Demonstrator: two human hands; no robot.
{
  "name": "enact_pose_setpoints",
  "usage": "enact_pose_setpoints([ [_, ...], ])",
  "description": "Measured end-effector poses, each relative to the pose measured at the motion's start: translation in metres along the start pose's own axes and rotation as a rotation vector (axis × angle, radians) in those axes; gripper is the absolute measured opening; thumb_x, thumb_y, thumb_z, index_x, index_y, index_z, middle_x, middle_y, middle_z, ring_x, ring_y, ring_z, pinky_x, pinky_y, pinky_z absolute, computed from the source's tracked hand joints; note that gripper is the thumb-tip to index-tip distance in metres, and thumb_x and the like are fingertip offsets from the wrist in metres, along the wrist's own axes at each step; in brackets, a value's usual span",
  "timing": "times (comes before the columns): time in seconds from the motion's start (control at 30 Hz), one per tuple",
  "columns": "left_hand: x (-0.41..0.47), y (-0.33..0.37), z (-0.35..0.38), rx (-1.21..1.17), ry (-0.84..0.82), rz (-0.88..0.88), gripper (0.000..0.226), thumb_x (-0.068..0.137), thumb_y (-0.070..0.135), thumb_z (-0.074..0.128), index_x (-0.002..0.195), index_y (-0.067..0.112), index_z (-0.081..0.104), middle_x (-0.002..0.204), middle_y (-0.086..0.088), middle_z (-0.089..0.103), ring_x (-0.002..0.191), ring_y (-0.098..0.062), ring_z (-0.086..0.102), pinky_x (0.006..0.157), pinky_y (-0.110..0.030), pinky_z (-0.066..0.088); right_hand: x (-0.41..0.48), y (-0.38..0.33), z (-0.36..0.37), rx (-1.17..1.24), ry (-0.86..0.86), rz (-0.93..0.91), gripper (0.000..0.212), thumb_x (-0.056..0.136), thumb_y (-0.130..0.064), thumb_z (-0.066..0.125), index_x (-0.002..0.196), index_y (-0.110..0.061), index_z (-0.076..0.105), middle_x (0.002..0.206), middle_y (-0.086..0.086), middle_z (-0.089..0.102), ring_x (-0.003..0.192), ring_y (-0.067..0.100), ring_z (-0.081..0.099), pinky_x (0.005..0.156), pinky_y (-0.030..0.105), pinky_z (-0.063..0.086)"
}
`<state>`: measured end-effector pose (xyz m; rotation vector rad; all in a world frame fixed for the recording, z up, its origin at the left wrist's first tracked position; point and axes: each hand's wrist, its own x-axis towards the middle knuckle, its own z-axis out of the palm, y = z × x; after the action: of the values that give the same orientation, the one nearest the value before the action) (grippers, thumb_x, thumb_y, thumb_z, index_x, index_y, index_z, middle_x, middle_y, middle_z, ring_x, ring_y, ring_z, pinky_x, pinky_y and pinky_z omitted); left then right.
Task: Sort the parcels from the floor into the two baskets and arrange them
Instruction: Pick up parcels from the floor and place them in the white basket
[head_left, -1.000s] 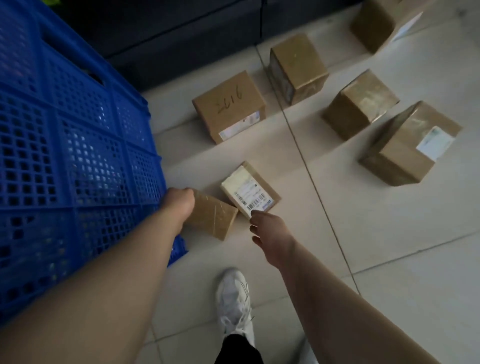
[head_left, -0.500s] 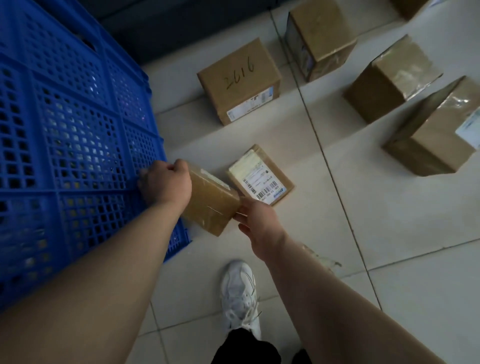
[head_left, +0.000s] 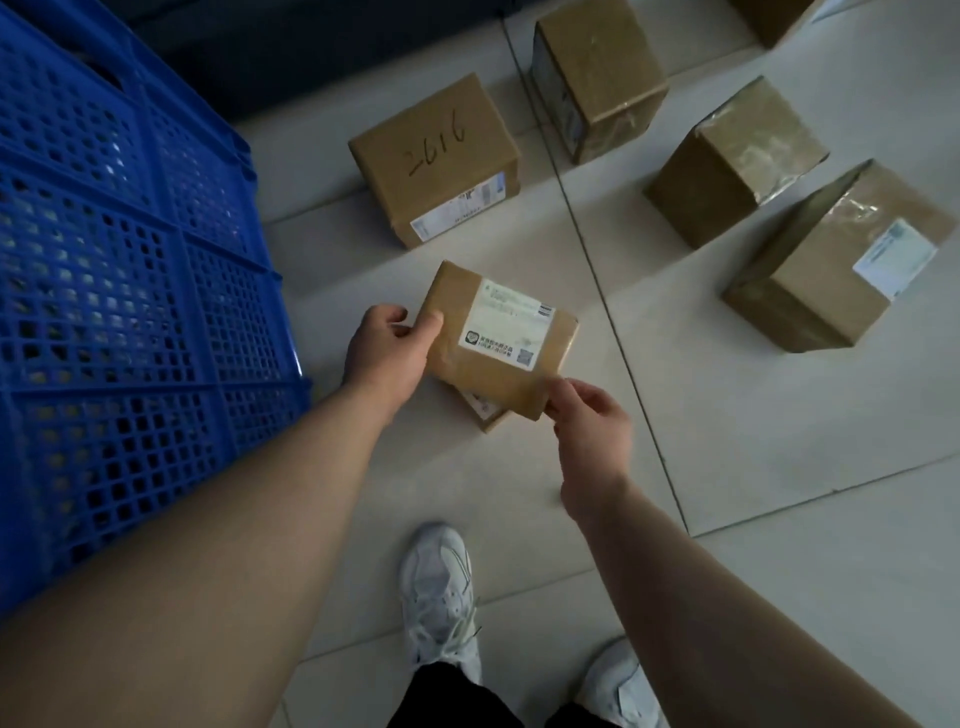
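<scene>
A small flat brown parcel (head_left: 496, 343) with a white label is lifted off the floor, label side up. My left hand (head_left: 387, 353) grips its left edge, thumb on top. My right hand (head_left: 589, 421) pinches its near right corner. Under it, a second small parcel (head_left: 480, 410) lies on the floor, mostly hidden. A blue perforated basket (head_left: 130, 286) stands at the left. Larger boxes sit on the floor beyond: one marked 2616 (head_left: 439, 156), one upright (head_left: 597, 73), and two at the right (head_left: 732, 161) (head_left: 836, 260).
The pale tiled floor (head_left: 779, 467) stretches to the right. A dark wall base (head_left: 337, 47) runs along the back. My white shoes (head_left: 441, 597) stand below the hands. Another box corner (head_left: 774, 18) shows at the top right.
The small parcel rose from the floor beside the basket and turned label side up. My right hand came in and took its near corner. The view shifted closer to the boxes.
</scene>
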<state>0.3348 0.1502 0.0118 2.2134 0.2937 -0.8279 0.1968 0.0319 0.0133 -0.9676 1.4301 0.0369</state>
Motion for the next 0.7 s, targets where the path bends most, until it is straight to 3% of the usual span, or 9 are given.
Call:
enact_pose_setpoints([
  [0.1,0.018,-0.013,0.003,0.033,-0.140,-0.070,0.093,0.061,0.077,0.058,0.134,0.020,0.053,0.126,0.003,0.062,0.113,-0.018,0.059,0.102,-0.036,0.044,0.017,0.012,0.001,-0.019,-0.160,0.100,0.066,0.075,-0.043,0.075,0.131,-0.014,0.055,0.121,0.004,0.065,0.106,0.015,0.061,0.088,0.029,0.045],
  [0.17,0.025,-0.016,0.005,-0.041,-0.238,-0.097,0.086,0.064,0.073,0.061,0.131,0.020,0.057,0.121,0.000,0.067,0.109,-0.016,0.064,0.099,-0.030,0.046,0.027,0.016,0.005,-0.022,-0.281,0.117,0.082,0.062,-0.054,0.072,0.134,-0.018,0.054,0.125,-0.001,0.064,0.113,0.014,0.059,0.091,0.029,0.042],
  [0.27,0.028,-0.013,0.009,-0.109,-0.353,-0.075,0.032,0.092,0.045,0.051,0.100,0.021,0.070,0.081,0.008,0.075,0.070,-0.001,0.069,0.062,-0.012,0.049,0.033,0.015,0.011,0.012,-0.388,0.100,0.068,0.064,-0.049,0.064,0.127,-0.022,0.059,0.118,-0.006,0.068,0.106,0.008,0.060,0.077,0.024,0.038],
  [0.4,0.020,-0.008,0.013,-0.165,-0.374,-0.058,0.028,0.095,0.041,0.048,0.094,0.024,0.070,0.082,0.008,0.075,0.072,-0.005,0.069,0.068,-0.018,0.048,0.031,0.008,0.009,0.026,-0.357,0.072,0.065,0.066,-0.049,0.059,0.125,-0.020,0.059,0.118,-0.001,0.067,0.106,0.011,0.060,0.077,0.027,0.038],
  [0.57,-0.022,0.013,0.003,-0.235,-0.425,-0.108,0.030,0.093,0.042,0.051,0.097,0.021,0.072,0.089,0.002,0.076,0.078,-0.009,0.070,0.077,-0.022,0.049,-0.008,-0.028,-0.014,0.032,-0.324,0.065,0.036,0.077,-0.046,0.060,0.106,-0.024,0.064,0.107,-0.006,0.070,0.094,0.004,0.061,0.071,0.022,0.036],
  [0.63,-0.047,0.037,-0.006,-0.284,-0.435,-0.106,0.026,0.095,0.038,0.049,0.092,0.021,0.070,0.073,0.009,0.074,0.064,-0.001,0.069,0.060,-0.009,0.048,-0.030,-0.052,-0.026,0.056,-0.325,0.042,0.025,0.089,-0.037,0.057,0.109,-0.024,0.065,0.105,-0.008,0.071,0.090,0.000,0.062,0.071,0.020,0.036],
  [0.7,-0.078,0.069,-0.018,-0.347,-0.452,-0.070,0.024,0.096,0.034,0.048,0.086,0.022,0.066,0.058,0.014,0.070,0.049,0.006,0.063,0.041,-0.005,0.041,-0.057,-0.082,-0.038,0.075,-0.331,-0.008,0.028,0.091,-0.033,0.055,0.115,-0.023,0.065,0.107,-0.009,0.072,0.090,-0.002,0.063,0.072,0.019,0.036],
])
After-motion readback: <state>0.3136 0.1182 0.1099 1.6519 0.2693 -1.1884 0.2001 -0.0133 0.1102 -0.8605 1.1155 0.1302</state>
